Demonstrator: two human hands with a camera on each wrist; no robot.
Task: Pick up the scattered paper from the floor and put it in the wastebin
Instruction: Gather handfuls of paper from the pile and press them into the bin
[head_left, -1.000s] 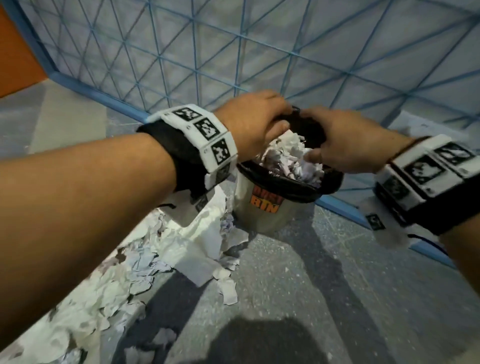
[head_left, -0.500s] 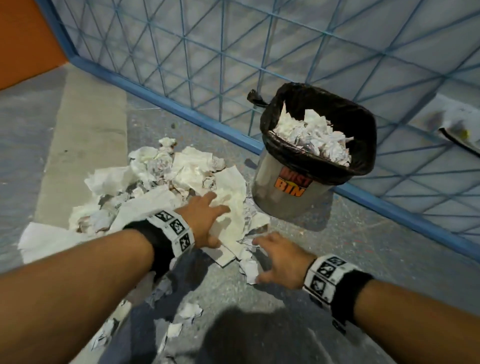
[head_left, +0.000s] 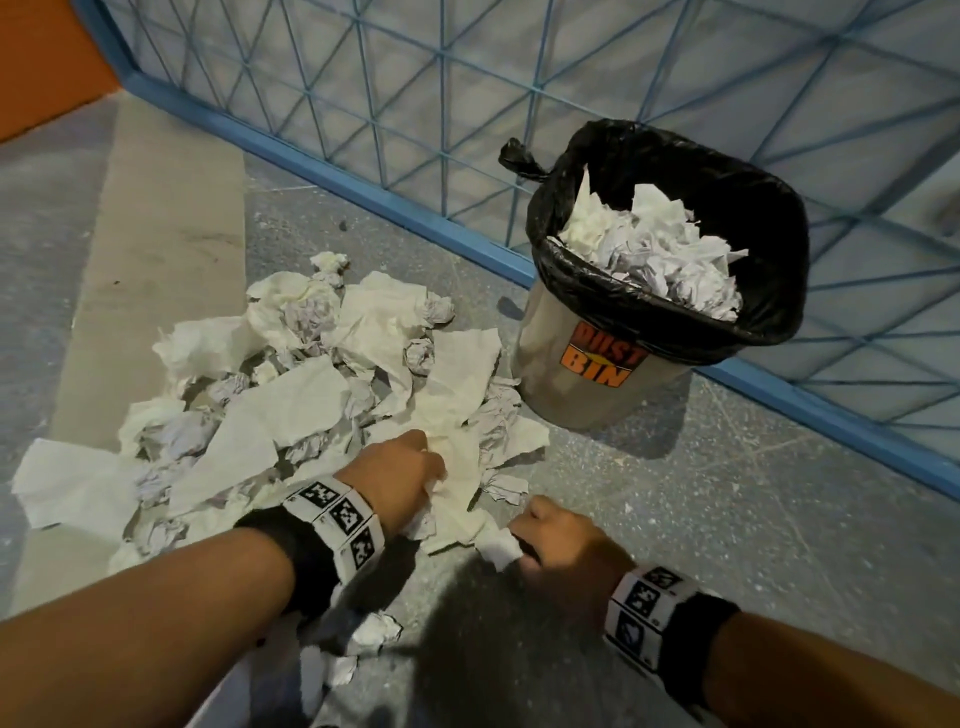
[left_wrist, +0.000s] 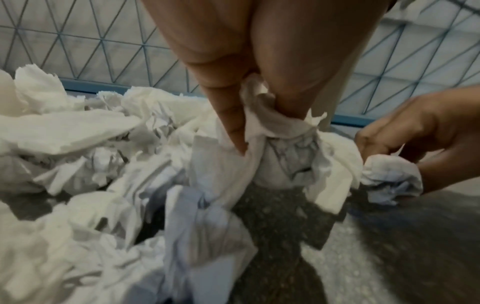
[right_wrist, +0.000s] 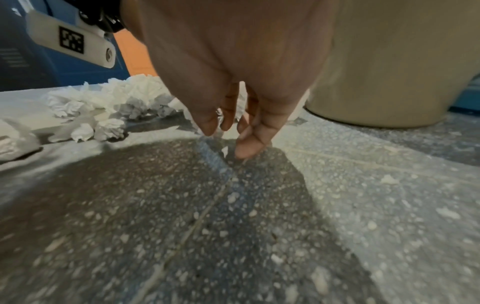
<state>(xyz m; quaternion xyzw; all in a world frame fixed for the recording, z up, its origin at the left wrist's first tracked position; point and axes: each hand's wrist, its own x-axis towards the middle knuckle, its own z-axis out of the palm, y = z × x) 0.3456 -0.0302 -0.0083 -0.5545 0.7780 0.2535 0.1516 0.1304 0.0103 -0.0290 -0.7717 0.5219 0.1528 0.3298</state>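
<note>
Left hand (head_left: 397, 475): pinches a paper sheet (head_left: 457, 415), lower centre.
Right hand (head_left: 558, 532): grips a paper ball (head_left: 498, 545) (crumpled).
Bin (head_left: 587, 374): upper right.

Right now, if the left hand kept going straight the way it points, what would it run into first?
More of the paper pile: the left hand already pinches tissue at its near edge and points into the heap. The blue mesh fence lies beyond, though depth is hard to judge.

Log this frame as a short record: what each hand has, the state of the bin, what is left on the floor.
left hand: grip pinches a limp white tissue sheet at the pile's near edge
right hand: holds a small crumpled white paper wad, low over the floor
wastebin: beige bin with black plastic liner, upright by the blue mesh fence, paper heaped inside
floor: large pile of crumpled white paper left of the bin
</note>
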